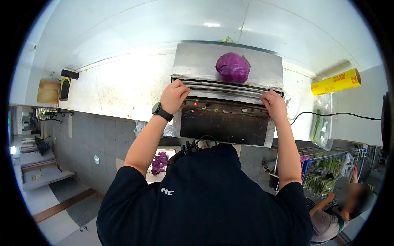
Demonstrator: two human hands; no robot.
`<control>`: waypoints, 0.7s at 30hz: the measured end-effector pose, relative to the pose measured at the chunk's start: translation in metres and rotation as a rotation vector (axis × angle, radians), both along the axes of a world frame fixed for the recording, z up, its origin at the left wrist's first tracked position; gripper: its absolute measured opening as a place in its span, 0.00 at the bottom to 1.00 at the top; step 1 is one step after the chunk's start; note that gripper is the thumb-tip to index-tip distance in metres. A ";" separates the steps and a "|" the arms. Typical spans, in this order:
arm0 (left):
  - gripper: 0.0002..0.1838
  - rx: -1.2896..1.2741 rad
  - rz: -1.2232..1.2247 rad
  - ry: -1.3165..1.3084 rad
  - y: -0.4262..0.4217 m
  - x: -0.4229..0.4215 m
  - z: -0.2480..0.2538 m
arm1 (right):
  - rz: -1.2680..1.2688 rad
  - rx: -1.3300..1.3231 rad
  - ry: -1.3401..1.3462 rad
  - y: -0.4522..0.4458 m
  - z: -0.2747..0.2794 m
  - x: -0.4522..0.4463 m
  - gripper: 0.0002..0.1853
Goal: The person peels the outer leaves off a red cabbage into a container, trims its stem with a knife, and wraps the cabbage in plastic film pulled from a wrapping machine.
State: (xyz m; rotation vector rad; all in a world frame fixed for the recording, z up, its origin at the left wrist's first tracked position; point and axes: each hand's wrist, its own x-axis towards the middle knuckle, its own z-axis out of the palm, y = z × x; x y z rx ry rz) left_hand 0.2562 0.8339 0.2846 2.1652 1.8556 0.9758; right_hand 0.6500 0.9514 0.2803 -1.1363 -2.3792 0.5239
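Observation:
A food wrapping machine (230,105) of stainless steel with a dark heating plate stands at the counter's front edge. On its upper steel surface rests a whole purple cabbage (232,68). My left hand (175,96), a watch on its wrist, is closed in a pinch at the left end of the machine's slot. At the right end, my right hand (274,105) is pinched in the same way. Between them, clear cling film (225,92) runs shiny along the slot, its edge in my fingers. A small red light glows near my left hand.
A yellow roll (336,82) lies at the right, near bagged greens (323,123) and a black cable (328,114). Purple leaves (159,163) fill a bin below left. Another person (338,211) works at a vegetable cart (324,172) at lower right.

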 end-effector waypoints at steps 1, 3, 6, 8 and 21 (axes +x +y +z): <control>0.04 0.004 -0.001 0.000 -0.004 0.002 0.002 | -0.001 0.004 0.000 -0.002 0.004 0.003 0.07; 0.04 -0.002 -0.003 -0.007 -0.017 0.003 0.007 | -0.083 0.009 0.069 -0.015 0.015 0.009 0.04; 0.04 -0.012 -0.047 0.029 -0.036 0.004 0.009 | -0.097 -0.007 0.054 -0.040 0.022 0.018 0.04; 0.05 -0.015 -0.060 0.028 -0.049 0.004 0.013 | -0.097 0.021 0.043 -0.054 0.027 0.024 0.04; 0.05 -0.101 -0.262 -0.019 -0.072 -0.004 0.144 | -0.148 -0.079 0.110 -0.121 0.144 0.036 0.07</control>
